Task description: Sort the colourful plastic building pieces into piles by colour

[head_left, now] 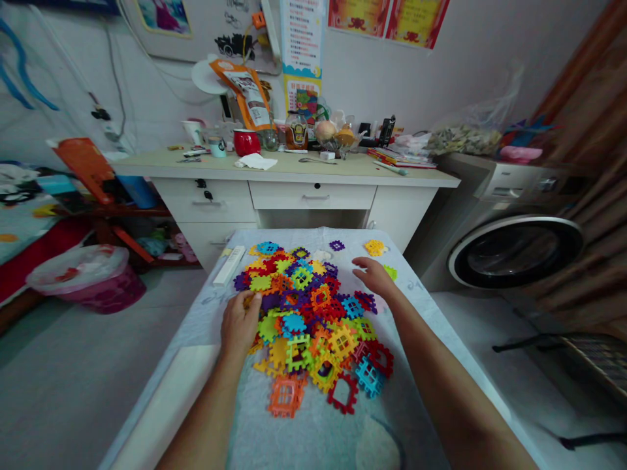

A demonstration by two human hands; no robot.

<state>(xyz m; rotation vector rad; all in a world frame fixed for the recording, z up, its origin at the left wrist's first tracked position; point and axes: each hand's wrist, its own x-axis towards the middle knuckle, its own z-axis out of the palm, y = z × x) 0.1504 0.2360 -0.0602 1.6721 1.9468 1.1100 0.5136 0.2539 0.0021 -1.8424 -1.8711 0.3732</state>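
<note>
A heap of flat plastic interlocking building pieces with notched edges, in several colours, lies on a cloth-covered table. Some pieces have window-like cutouts. At the heap's left edge, my left hand is closed, with a yellow building piece partly showing between thumb and fingers. My right hand reaches over the heap's right side, fingers stretched and apart, holding nothing. Close beside it are a green piece and a yellow piece. Nearer me lie an orange window piece and a red frame piece.
A white narrow box lies at the table's left edge, with a long white object nearer me. Beyond stands a white desk bearing jars and a red cup. A washing machine is at right, a pink basket at left.
</note>
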